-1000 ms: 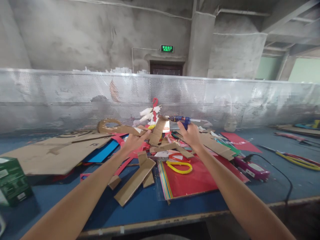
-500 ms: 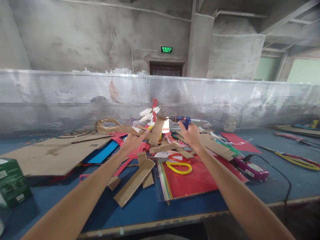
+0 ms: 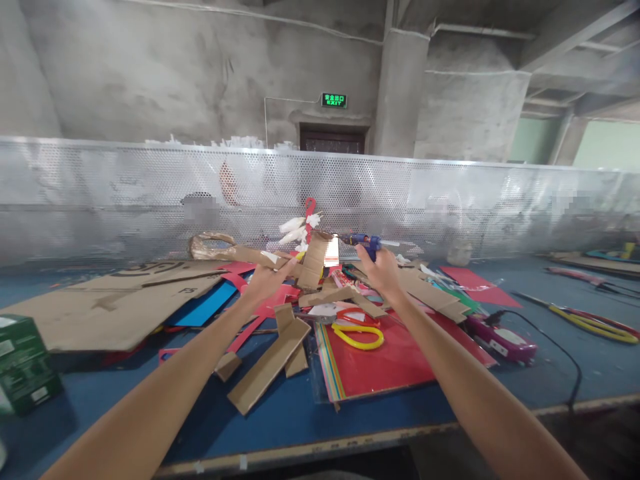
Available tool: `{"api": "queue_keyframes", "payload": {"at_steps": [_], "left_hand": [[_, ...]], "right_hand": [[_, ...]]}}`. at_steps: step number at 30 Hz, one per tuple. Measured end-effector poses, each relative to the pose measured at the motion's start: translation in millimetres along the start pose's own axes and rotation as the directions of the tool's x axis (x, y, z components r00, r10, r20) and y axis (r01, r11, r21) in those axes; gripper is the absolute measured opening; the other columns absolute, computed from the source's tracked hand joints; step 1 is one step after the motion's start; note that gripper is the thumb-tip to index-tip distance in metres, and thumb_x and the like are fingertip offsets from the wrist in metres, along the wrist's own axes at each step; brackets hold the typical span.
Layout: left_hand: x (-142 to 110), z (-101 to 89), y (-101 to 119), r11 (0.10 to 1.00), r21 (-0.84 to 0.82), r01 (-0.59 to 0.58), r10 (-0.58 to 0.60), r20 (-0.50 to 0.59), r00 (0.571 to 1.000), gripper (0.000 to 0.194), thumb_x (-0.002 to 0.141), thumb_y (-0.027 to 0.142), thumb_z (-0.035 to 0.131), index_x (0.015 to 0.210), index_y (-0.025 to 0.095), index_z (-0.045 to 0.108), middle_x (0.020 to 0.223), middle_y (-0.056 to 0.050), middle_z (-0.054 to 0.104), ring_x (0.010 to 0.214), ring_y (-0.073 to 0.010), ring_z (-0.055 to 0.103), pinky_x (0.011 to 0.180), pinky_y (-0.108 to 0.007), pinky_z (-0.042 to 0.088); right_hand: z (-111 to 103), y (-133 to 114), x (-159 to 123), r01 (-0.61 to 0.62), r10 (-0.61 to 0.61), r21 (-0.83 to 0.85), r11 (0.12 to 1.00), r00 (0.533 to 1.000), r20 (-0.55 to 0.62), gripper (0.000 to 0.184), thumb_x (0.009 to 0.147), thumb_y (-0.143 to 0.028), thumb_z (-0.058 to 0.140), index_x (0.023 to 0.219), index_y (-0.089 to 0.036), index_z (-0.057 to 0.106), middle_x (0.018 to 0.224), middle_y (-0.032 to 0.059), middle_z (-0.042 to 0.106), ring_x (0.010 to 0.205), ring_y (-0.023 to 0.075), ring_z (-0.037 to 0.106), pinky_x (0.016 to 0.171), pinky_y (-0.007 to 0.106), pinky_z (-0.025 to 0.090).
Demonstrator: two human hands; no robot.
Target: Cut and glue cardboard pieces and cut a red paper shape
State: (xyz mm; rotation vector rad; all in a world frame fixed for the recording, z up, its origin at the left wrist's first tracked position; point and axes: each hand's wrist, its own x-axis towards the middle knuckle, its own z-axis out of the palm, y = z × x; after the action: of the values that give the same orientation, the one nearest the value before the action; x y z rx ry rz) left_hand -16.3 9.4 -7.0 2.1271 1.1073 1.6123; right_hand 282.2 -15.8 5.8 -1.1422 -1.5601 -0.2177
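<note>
Both arms stretch far over the blue table. My left hand is closed on a long cardboard piece whose ring-shaped end points left and whose other end bends up at the middle. My right hand grips a blue glue gun, its nozzle aimed left at the upright cardboard flap. Behind the flap stand white tufts and a red loop.
Loose cardboard strips, a large cardboard sheet, red and coloured paper, yellow and red scissors lie near. A purple device with a black cable sits right, a green box left. A perforated metal screen closes the back.
The cardboard's ring end has tipped up a little at the left. Both hands stay almost where they were; the glue gun has edged slightly lower.
</note>
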Motion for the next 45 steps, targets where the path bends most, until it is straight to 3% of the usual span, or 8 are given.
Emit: {"api": "queue_keyframes", "payload": {"at_steps": [8, 17, 24, 30, 35, 41, 45], "left_hand": [[2, 0.7, -6, 0.998, -0.041, 0.040, -0.040, 0.001, 0.999, 0.035, 0.086, 0.055, 0.066, 0.093, 0.021, 0.072, 0.094, -0.006, 0.076, 0.091, -0.0255, 0.072, 0.083, -0.038, 0.060], [-1, 0.8, -3, 0.999, 0.043, 0.001, -0.002, 0.013, 1.000, 0.035, 0.089, 0.053, 0.062, 0.095, 0.021, 0.073, 0.100, -0.006, 0.076, 0.099, -0.0255, 0.070, 0.095, -0.040, 0.055], [-2, 2.5, 1, 0.997, 0.069, -0.033, 0.030, 0.042, 0.999, 0.032, 0.089, 0.053, 0.061, 0.088, 0.023, 0.072, 0.094, -0.004, 0.076, 0.094, -0.0239, 0.070, 0.093, -0.036, 0.054], [-1, 2.6, -1, 0.996, 0.062, -0.071, 0.067, 0.063, 0.996, 0.030, 0.090, 0.051, 0.060, 0.088, 0.023, 0.072, 0.095, -0.003, 0.076, 0.094, -0.0229, 0.069, 0.094, -0.035, 0.054], [-2, 2.7, 0, 0.994, 0.061, -0.096, 0.092, 0.055, 0.994, 0.028, 0.090, 0.049, 0.059, 0.086, 0.024, 0.070, 0.094, -0.004, 0.075, 0.096, -0.0237, 0.070, 0.093, -0.036, 0.055], [-4, 2.7, 0, 0.984, 0.097, -0.151, 0.142, 0.093, 0.986, 0.027, 0.092, 0.047, 0.060, 0.089, 0.023, 0.070, 0.092, -0.003, 0.074, 0.092, -0.0226, 0.069, 0.091, -0.037, 0.054], [-5, 2.4, -1, 0.980, 0.113, -0.165, 0.153, 0.112, 0.982, 0.025, 0.092, 0.045, 0.060, 0.089, 0.022, 0.070, 0.090, -0.003, 0.074, 0.088, -0.0217, 0.069, 0.087, -0.036, 0.056]], "right_hand": [[4, 5, 1, -0.024, 0.026, -0.058, 0.998, 0.999, 0.042, 0.056, 0.099, -0.064, 0.046, 0.089, -0.018, 0.077, 0.082, 0.0130, 0.075, 0.084, 0.0309, 0.071, 0.073, 0.033, 0.045], [3, 1, -1, 0.003, -0.004, 0.016, 1.000, 0.999, 0.045, 0.055, 0.100, -0.063, 0.045, 0.089, -0.018, 0.076, 0.079, 0.0088, 0.073, 0.079, 0.0265, 0.069, 0.070, 0.030, 0.044], [1, -1, 0, 0.001, -0.003, 0.037, 0.999, 0.999, 0.045, 0.054, 0.100, -0.062, 0.046, 0.090, -0.017, 0.075, 0.075, 0.0075, 0.071, 0.072, 0.0243, 0.066, 0.068, 0.029, 0.042], [2, -1, -1, 0.003, -0.003, 0.007, 1.000, 0.999, 0.045, 0.054, 0.099, -0.062, 0.047, 0.092, -0.017, 0.075, 0.078, 0.0093, 0.072, 0.079, 0.0269, 0.068, 0.071, 0.030, 0.043], [1, 2, 2, -0.024, 0.026, -0.036, 0.999, 0.999, 0.040, 0.057, 0.098, -0.065, 0.046, 0.080, -0.019, 0.073, 0.076, 0.0112, 0.073, 0.079, 0.0290, 0.070, 0.071, 0.032, 0.043], [-9, 6, 9, -0.104, 0.111, -0.061, 0.993, 0.984, 0.140, 0.057, 0.097, -0.066, 0.045, 0.070, -0.021, 0.068, 0.071, 0.0099, 0.070, 0.077, 0.0290, 0.070, 0.068, 0.032, 0.043], [-17, 8, 14, -0.194, 0.191, -0.007, 0.981, 0.954, 0.231, 0.054, 0.098, -0.061, 0.047, 0.067, -0.020, 0.064, 0.058, 0.0056, 0.062, 0.061, 0.0223, 0.064, 0.060, 0.029, 0.043]]}}
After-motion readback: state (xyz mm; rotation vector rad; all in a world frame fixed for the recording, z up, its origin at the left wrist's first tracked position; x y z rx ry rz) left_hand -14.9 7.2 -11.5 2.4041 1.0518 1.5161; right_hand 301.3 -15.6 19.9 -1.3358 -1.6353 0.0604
